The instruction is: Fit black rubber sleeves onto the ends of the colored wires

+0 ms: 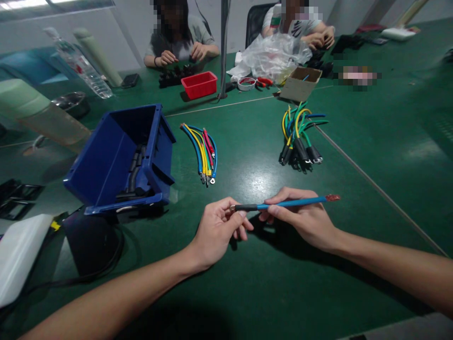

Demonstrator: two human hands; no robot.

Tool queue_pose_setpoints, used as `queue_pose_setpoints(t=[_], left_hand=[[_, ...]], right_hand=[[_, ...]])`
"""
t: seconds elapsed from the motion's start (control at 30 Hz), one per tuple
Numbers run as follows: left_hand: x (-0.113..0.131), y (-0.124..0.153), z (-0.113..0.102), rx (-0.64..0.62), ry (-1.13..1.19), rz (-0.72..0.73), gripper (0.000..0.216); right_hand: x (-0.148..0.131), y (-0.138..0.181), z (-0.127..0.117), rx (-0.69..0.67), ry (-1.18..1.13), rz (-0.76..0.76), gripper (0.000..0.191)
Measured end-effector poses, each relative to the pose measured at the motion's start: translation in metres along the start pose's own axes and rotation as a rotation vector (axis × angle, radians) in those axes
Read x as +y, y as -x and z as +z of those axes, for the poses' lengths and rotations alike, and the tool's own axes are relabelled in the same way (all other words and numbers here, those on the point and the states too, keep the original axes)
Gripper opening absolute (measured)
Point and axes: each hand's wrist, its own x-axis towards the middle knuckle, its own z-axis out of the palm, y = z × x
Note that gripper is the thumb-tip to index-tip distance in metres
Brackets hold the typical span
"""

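Observation:
A blue cable point(295, 203) lies level between my two hands above the green table. Frayed copper strands show at its right end; a black sleeve point(247, 208) covers its left part, with a metal terminal at the tip. My left hand point(220, 229) pinches the sleeved end between thumb and fingers. Around the blue insulation my right hand point(307, 219) is closed, thumb on the near side. Beyond my hands lies a row of blue, yellow, green and red cables point(202, 153) with lugs. Farther right sits a bunch of cables with black-sleeved ends point(300, 137).
At left, a blue bin point(116, 160) holds black sleeves. A red tray point(199, 85), tape roll point(247, 84), cardboard box point(300, 85) and metal pole point(223, 47) stand farther back. Two people sit across the green table point(244, 283). Bottles point(83, 66) are at back left.

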Motion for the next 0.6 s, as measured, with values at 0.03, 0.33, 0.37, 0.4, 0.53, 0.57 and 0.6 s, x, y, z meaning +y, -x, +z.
queue_pose_setpoints(t=[0.03,0.33,0.37,0.4,0.53,0.57,0.6], left_hand=[[-0.0001,-0.0003,-0.0001,-0.001,0.005,-0.002,0.019],[-0.0030,-0.0008,0.0003,0.021,-0.024,0.047,0.023],[-0.0031,-0.0002,0.0004,0.027,-0.038,0.056,0.024],[-0.0033,0.0004,0.0005,0.033,-0.045,0.065,0.025],[-0.0049,0.0013,0.0009,0.095,-0.018,0.091,0.035],[-0.0054,0.0011,0.0010,0.109,-0.008,0.096,0.036],[-0.0058,0.0007,0.0011,0.118,-0.002,0.099,0.036]], right_hand=[[0.0000,0.0002,-0.0001,0.000,-0.002,0.005,0.009],[-0.0018,-0.0038,0.0016,0.048,-0.007,0.025,0.014],[-0.0014,-0.0044,0.0016,0.048,-0.018,0.028,0.014],[-0.0007,-0.0050,0.0015,0.045,-0.030,0.030,0.014],[0.0042,-0.0063,-0.0006,0.033,-0.079,0.057,0.014],[0.0055,-0.0066,-0.0012,0.035,-0.091,0.065,0.015],[0.0067,-0.0068,-0.0018,0.036,-0.103,0.072,0.016]])
